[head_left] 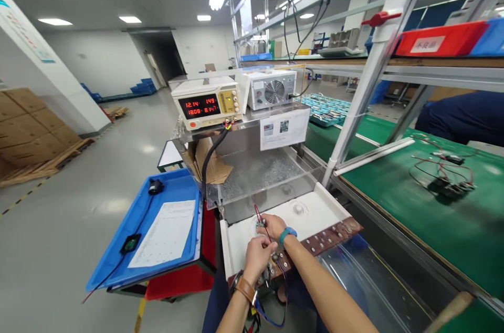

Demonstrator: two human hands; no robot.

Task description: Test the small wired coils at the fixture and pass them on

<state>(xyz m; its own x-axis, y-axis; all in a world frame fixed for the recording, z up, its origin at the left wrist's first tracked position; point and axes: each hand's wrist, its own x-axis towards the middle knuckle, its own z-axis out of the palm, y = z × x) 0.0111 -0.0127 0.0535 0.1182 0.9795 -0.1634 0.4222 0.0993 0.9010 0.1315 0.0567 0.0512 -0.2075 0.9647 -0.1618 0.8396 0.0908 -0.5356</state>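
Over the white tray (331, 209) in front of me, both my hands are close together. My right hand (274, 227), with a blue band at the wrist, closes its fingers on a small green circuit board (260, 224). A thin red wire (256, 211) loops up beside it. My left hand (258, 253), with a brown watch strap, pinches a thin wire (268, 236) below the board. Along the tray's near edge runs a brown strip (321, 239) with metal studs. Wires and clips (275, 264) hang over that strip by my left hand.
A power supply (207, 104) with red digits and a grey fan unit (273, 90) stand on the shelf ahead. To the left, a blue tray (114, 259) holds a paper sheet (167, 233) and a cabled device. Wired parts (449, 188) lie on the green bench at right; a person bends beyond.
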